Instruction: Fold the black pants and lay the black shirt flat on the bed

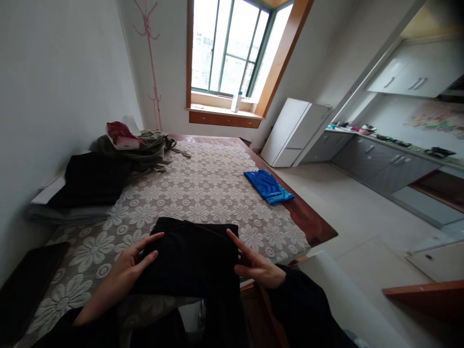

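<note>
A folded black garment (192,258) lies at the near edge of a table covered with a white flower-lace cloth (203,193). My left hand (126,270) rests on the garment's left edge, fingers stretched out and slightly spread. On the garment's right edge sits my right hand (255,263), fingers extended and pointing toward the cloth's middle. Neither hand grips anything. Part of the black fabric hangs off the table edge toward me.
A folded blue cloth (268,186) lies near the table's right edge. Dark and olive clothes with a red-and-white item (121,135) are piled at the far left. A white fridge (292,130), kitchen counter (391,150) and window (232,48) stand beyond.
</note>
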`<action>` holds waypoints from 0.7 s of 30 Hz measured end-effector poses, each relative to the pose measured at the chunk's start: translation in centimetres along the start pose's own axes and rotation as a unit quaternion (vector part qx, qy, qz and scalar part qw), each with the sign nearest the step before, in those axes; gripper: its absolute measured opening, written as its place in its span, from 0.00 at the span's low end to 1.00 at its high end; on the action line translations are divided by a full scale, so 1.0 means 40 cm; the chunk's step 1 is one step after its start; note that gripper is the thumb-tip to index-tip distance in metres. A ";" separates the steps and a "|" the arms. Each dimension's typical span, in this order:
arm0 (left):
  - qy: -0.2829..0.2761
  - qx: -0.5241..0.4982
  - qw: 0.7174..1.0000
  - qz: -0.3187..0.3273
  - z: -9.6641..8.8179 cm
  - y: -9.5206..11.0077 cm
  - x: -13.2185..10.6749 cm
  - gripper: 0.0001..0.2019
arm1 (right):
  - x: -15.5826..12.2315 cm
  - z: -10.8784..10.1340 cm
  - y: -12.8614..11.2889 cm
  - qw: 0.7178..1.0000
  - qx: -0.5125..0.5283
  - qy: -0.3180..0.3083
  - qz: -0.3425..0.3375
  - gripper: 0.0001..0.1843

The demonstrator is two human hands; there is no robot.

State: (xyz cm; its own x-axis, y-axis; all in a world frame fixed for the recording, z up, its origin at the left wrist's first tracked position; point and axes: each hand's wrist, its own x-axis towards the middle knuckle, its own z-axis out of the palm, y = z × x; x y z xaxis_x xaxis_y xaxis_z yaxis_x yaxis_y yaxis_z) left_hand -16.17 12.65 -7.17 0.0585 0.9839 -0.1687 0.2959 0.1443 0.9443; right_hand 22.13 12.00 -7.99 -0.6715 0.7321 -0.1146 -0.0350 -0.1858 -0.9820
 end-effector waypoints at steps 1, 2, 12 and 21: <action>0.000 -0.005 1.000 0.000 0.002 0.003 -0.002 0.30 | -0.008 -0.007 -0.007 0.999 0.023 -0.034 0.017 0.52; 0.001 -0.009 1.000 0.000 0.004 0.007 -0.003 0.30 | -0.015 -0.014 -0.015 0.996 0.045 -0.064 0.033 0.52; 0.002 0.001 1.000 0.016 0.000 -0.016 -0.006 0.29 | 0.039 0.004 -0.021 0.996 -0.011 0.053 0.070 0.37; 0.027 -0.087 0.994 -0.066 0.020 0.000 -0.002 0.47 | 0.039 -0.037 -0.190 0.987 -0.082 0.136 0.023 0.37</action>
State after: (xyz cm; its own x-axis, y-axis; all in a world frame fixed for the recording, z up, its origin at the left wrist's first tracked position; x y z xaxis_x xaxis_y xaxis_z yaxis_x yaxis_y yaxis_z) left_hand -15.43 12.49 -7.39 -0.0215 0.9588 -0.2831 0.1273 0.2835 0.9505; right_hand 22.43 15.53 -0.94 -0.4453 0.8785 -0.1729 0.1263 -0.1295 -0.9835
